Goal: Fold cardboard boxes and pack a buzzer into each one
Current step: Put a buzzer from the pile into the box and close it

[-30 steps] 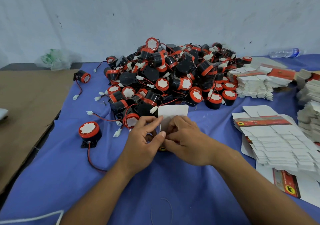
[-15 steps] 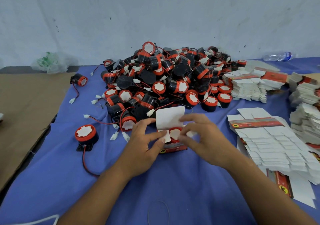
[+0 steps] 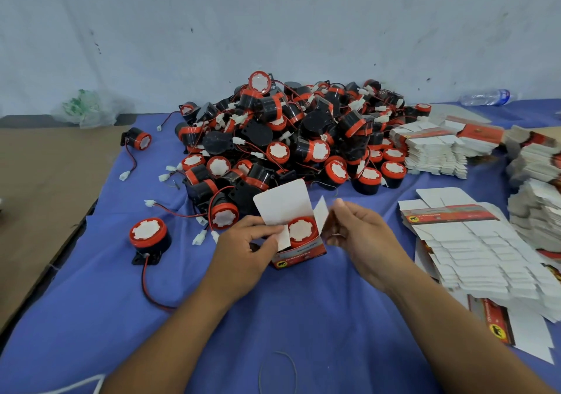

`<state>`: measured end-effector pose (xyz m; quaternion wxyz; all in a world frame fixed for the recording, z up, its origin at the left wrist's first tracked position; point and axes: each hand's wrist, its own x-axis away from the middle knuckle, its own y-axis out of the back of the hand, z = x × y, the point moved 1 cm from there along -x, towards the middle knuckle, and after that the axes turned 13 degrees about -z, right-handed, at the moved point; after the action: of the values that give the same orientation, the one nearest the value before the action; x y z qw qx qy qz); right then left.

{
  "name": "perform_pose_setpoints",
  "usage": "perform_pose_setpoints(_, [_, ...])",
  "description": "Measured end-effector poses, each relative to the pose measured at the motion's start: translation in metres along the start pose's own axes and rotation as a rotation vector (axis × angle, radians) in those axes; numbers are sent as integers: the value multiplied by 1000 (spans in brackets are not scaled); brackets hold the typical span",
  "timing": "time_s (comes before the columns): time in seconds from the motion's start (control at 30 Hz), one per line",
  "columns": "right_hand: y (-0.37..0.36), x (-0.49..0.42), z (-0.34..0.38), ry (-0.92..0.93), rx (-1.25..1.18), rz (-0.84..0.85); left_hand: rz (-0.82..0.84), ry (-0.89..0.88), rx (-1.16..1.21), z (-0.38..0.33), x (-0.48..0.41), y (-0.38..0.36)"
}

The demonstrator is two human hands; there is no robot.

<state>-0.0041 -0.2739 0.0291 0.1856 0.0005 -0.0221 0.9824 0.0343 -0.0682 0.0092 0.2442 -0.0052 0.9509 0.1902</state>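
Note:
A small red-and-white cardboard box [image 3: 299,254] stands on the blue cloth in front of me, its top lid and side flaps up. Inside it sits a red-and-black buzzer [image 3: 302,231], white face up. My left hand [image 3: 247,249] holds the box's left side, thumb on the left flap. My right hand [image 3: 361,235] pinches the right flap with curled fingers. A big pile of buzzers [image 3: 288,144] lies just behind the box.
Stacks of flat box blanks [image 3: 473,241] lie to the right, with more [image 3: 434,150] behind. A loose buzzer [image 3: 148,237] with a red wire sits to the left, another [image 3: 138,140] farther back. A water bottle [image 3: 485,97] and a plastic bag [image 3: 88,111] lie by the wall.
The box was covered by both hands; now the hands have parted, the flaps stand up and the buzzer inside shows. My right hand moved right to the right flap.

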Motion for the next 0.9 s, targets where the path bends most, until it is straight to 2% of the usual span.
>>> perform_pose_setpoints(0.1, [-1,3,-1,46,105,39,35,-17,-19,0,-1,-3])
perform_pose_setpoints(0.23, [-1,0,-11,-18,224,44,94,-119,-50,-1,1,-6])
perform_pose_setpoints(0.3, [-3,0,-15,-3,218,37,96,-78,40,-2,4,-6])
perform_pose_setpoints(0.4, [-6,0,-15,112,212,28,37,-12,156,-2,6,-8])
perform_pose_setpoints(0.47, [-4,-1,-13,210,258,85,27,-50,170,-3,5,-7])
perform_pose_setpoints(0.6, [1,-3,-10,342,388,165,89,-231,66,-5,1,-4])
perform_pose_setpoints(0.8, [13,0,-3,400,679,362,255,-149,-9,2,4,3])
perform_pose_setpoints(0.9, [15,1,0,430,717,371,275,-156,-20,3,5,3])
